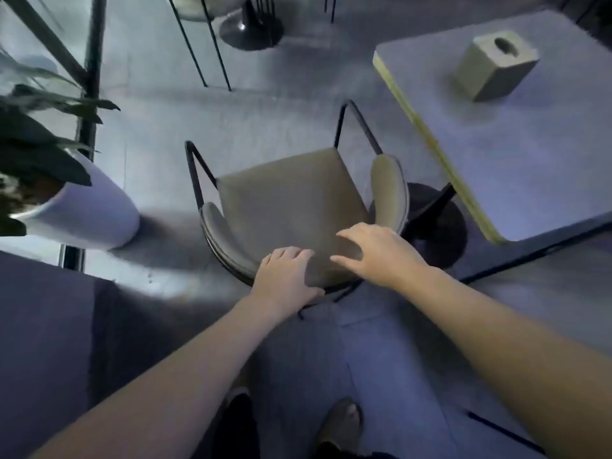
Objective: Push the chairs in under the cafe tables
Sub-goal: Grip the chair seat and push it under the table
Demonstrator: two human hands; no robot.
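Observation:
A tan padded chair (291, 197) with a thin black metal frame stands on the grey floor directly in front of me, its curved backrest nearest me. It sits left of a square grey cafe table (536, 167) with a yellowish edge, and is not under it. My left hand (286, 276) grips the top of the backrest, fingers curled over it. Just to its right, my right hand (377, 251) hovers over the backrest with fingers spread; whether it touches is unclear.
A grey tissue box (493, 66) rests on the table, whose black pedestal base (440, 223) stands beside the chair. A white planter (89, 210) with dark leaves stands at the left. Another table base (251, 28) and thin black chair legs lie farther back.

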